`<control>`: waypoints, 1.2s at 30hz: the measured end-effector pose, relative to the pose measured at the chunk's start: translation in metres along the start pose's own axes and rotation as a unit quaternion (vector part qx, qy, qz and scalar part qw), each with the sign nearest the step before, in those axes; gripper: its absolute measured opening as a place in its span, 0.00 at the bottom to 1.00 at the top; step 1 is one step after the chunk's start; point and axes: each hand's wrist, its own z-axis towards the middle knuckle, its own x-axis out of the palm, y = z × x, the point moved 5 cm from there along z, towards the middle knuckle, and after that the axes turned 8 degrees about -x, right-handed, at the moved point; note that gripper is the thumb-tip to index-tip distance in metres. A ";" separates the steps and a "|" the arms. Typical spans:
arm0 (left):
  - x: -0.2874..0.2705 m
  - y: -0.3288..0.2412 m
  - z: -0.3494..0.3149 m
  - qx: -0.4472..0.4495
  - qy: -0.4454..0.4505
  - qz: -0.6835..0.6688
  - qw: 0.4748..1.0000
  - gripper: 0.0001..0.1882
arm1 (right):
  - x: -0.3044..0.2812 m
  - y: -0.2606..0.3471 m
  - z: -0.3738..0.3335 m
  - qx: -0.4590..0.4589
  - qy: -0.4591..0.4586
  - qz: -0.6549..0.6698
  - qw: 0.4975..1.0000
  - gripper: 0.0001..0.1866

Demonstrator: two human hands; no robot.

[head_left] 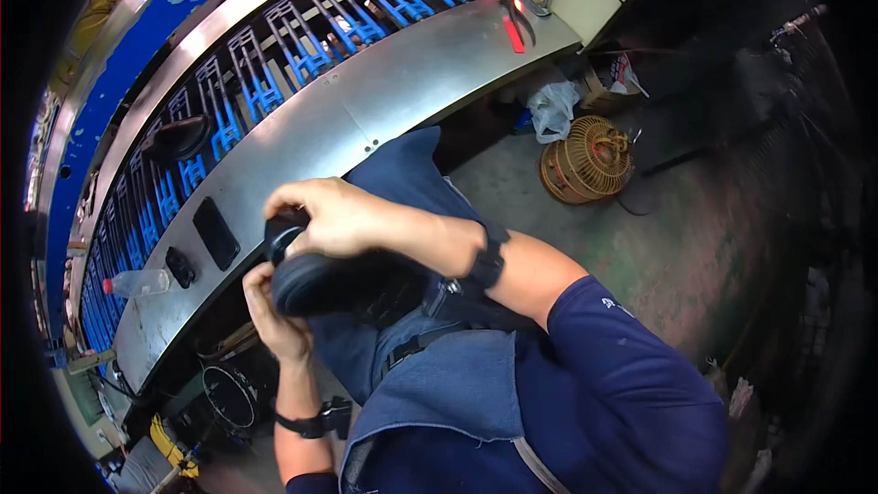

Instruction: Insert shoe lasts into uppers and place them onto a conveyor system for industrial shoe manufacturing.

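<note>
Over my lap, I hold a black shoe (315,288) with a rounded end. My right hand (334,217) reaches across from the right, fingers curled over a dark part of it near the bench edge. From below, my left hand (273,311) closes on the shoe's left end; some of its fingertips are hidden behind the shoe. Both hands are slightly blurred. A blue apron (457,389) covers my lap beneath the shoe.
A metal bench edge (302,128) curves ahead, bearing a phone (216,233), a small black object (180,267), a plastic bottle (142,284) and red-handled pincers (514,29). Beyond runs a blue roller conveyor (251,73) carrying a black shoe (180,137). A wicker basket (587,160) stands on the floor.
</note>
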 end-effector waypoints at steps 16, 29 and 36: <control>0.073 -0.021 0.026 -0.115 0.121 0.163 0.973 0.12 | -0.038 -0.016 -0.030 -0.121 0.164 -0.050 0.978 0.18; 0.091 -0.009 0.001 0.163 0.256 0.437 0.847 0.11 | -0.033 -0.026 -0.061 -0.260 0.274 -0.128 0.917 0.13; 0.059 -0.017 0.064 0.006 0.149 0.204 0.968 0.21 | -0.056 -0.040 0.015 -0.086 0.204 0.036 0.975 0.22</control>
